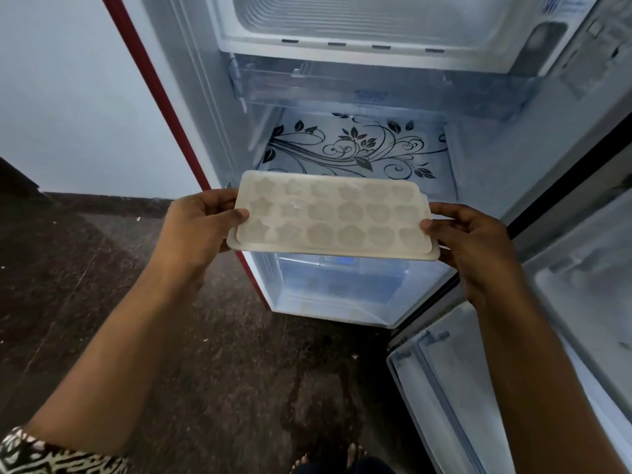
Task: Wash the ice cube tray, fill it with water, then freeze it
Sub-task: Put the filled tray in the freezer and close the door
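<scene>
From the head camera, looking down: the ice cube tray is up in the air, held level in front of the open fridge, and both hands are on it. The left hand pinches the tray's left short edge, thumb pressed on the top face, the other fingers tucked underneath out of sight. The right hand pinches the right short edge the same way, thumb tip on the rim, fingers curled below. The tray is pale and translucent, three rows of shaped cells, stars at the left end and rounder flower-like forms toward the right; whether there is water in them cannot be told. Behind and below the tray sits a glass shelf with a black floral print, clear of the tray. Above it, a clear plastic drawer, and higher again the white freezer compartment. The fridge door swings open at right, its racks showing. Dark speckled floor underneath, a patterned sleeve at lower left.
</scene>
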Action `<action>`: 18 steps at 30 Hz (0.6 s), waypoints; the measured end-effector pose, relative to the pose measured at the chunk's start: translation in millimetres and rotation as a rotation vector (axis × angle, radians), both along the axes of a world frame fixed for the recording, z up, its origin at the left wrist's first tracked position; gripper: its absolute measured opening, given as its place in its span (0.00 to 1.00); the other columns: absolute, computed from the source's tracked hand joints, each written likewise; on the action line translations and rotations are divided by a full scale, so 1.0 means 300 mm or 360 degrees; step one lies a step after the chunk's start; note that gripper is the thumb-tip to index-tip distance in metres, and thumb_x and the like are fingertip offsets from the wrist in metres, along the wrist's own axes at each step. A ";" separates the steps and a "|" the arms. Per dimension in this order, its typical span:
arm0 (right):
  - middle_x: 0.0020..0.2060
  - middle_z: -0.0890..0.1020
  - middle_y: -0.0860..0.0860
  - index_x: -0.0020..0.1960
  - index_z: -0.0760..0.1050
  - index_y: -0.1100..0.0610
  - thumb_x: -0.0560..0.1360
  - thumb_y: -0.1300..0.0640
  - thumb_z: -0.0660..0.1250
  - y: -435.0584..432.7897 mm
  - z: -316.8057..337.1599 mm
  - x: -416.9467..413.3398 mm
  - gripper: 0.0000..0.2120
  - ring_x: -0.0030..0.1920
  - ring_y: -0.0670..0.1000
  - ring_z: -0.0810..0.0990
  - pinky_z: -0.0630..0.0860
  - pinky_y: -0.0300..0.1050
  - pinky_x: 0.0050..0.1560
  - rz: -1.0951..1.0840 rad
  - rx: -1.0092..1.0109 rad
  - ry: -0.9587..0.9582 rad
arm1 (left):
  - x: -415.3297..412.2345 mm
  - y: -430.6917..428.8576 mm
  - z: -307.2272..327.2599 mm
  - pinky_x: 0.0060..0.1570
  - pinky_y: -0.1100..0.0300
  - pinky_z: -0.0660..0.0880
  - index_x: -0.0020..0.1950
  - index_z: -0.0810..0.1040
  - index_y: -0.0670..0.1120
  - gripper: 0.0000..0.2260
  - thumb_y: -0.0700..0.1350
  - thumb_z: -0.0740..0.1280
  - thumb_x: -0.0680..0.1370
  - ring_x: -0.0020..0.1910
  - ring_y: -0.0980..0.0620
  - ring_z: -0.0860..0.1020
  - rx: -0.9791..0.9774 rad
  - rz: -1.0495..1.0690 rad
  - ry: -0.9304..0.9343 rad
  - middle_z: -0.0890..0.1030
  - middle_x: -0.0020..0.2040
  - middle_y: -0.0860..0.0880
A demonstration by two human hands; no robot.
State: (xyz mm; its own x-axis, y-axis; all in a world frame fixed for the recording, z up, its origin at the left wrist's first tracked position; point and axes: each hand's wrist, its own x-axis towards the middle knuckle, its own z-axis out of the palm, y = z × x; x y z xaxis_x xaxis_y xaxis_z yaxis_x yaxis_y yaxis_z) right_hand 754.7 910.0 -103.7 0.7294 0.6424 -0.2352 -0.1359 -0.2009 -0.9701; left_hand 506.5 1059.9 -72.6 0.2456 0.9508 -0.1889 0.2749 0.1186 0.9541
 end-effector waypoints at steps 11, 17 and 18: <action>0.44 0.82 0.53 0.54 0.77 0.57 0.74 0.65 0.69 0.070 0.147 0.104 0.11 0.39 0.47 0.82 0.78 0.34 0.32 -0.0088 0.0071 -0.0018 | 0.121 0.145 0.133 0.32 0.66 0.78 0.53 0.81 0.45 0.09 0.35 0.68 0.75 0.41 0.52 0.81 0.0109 -0.0120 -0.0048 0.83 0.46 0.49; 0.41 0.81 0.52 0.52 0.77 0.59 0.73 0.66 0.69 0.120 0.234 0.164 0.08 0.29 0.42 0.82 0.79 0.34 0.33 -0.0099 0.0114 -0.0076 | 0.202 0.212 0.223 0.31 0.67 0.77 0.45 0.81 0.47 0.09 0.33 0.67 0.75 0.34 0.57 0.82 0.0102 -0.0171 -0.0097 0.83 0.41 0.49; 0.40 0.81 0.52 0.50 0.77 0.59 0.73 0.66 0.69 0.127 0.250 0.175 0.07 0.28 0.42 0.82 0.78 0.34 0.31 -0.0096 0.0133 -0.0083 | 0.215 0.220 0.237 0.30 0.67 0.77 0.44 0.80 0.47 0.09 0.33 0.67 0.75 0.32 0.58 0.82 0.0108 -0.0177 -0.0109 0.83 0.39 0.50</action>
State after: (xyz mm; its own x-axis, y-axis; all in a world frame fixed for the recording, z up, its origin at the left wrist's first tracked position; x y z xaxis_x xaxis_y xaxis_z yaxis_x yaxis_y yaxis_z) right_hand 807.1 948.2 -28.8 0.7772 0.6127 -0.1435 -0.0942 -0.1122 -0.9892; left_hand 571.1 1126.0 -1.5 0.3605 0.9269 -0.1046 0.2169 0.0257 0.9758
